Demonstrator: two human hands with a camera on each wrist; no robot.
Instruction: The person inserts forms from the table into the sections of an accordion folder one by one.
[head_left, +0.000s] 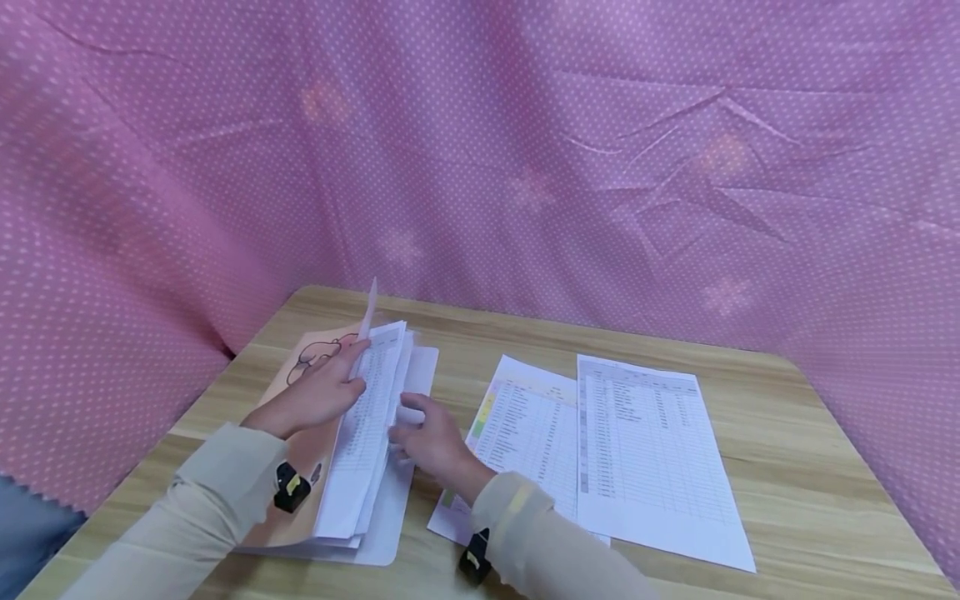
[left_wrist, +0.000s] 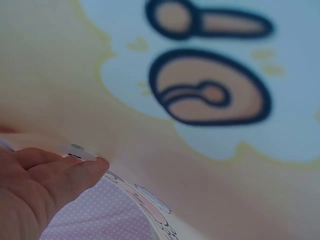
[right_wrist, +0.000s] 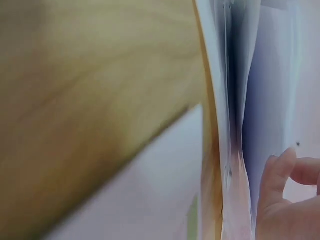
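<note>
A folder with a peach cartoon cover stands partly opened at the left of the table, several printed sheets inside it. My left hand grips the raised cover near its upper edge. In the left wrist view the fingers of the left hand are at the cover's edge, and the cartoon cover fills most of that view. At the right edge of the sheets is my right hand, fingers bent. From the right wrist, the fingertips lie close against the pages; I cannot tell whether they pinch one.
Two printed sheets lie right of the folder: one with coloured cells, partly under a second white sheet. All rest on a wooden table. Pink dotted cloth hangs behind and at both sides.
</note>
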